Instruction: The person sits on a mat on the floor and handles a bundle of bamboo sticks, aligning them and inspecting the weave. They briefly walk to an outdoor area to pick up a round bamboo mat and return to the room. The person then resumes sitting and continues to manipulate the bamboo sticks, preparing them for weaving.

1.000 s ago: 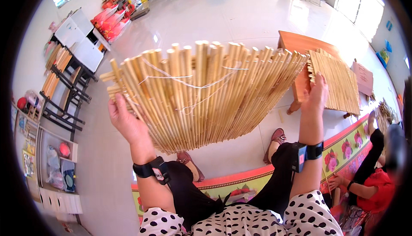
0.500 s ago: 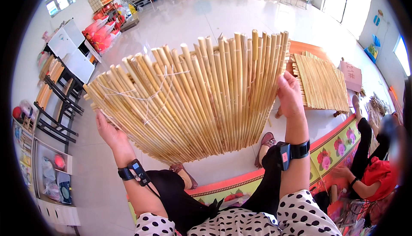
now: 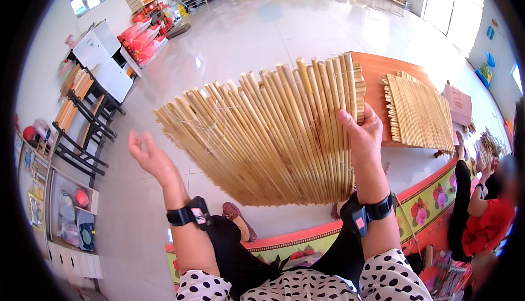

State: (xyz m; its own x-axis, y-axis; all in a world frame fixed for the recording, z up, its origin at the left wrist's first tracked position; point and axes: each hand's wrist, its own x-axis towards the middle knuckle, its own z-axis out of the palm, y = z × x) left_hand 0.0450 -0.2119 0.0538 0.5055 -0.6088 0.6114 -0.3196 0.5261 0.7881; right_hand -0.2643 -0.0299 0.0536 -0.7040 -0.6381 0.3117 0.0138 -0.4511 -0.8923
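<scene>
A mat of pale reed stalks [image 3: 268, 137], bound with thin white string, hangs tilted in front of me. My right hand [image 3: 365, 134] grips its right edge, thumb on the near face and fingers behind. Loose white string [image 3: 217, 123] trails over the mat's left part. My left hand [image 3: 149, 154] is off the mat, a little way from its left edge, fingers apart and holding nothing. Beyond my right hand, a second reed mat [image 3: 420, 109] lies on a low orange-brown table [image 3: 377, 71].
A flowered red and green mat [image 3: 418, 208] covers the floor below and to the right. At the right a person in red [image 3: 489, 224] sits low near loose stalks [image 3: 489, 147]. A pink box [image 3: 458, 104] stands beside the table. Black-framed chairs [image 3: 82, 120] and shelves [image 3: 71, 213] line the left.
My left hand has let go of the mat's left edge and opened. The mat's left side has swung right and narrowed, while my right hand keeps hold of the right edge.
</scene>
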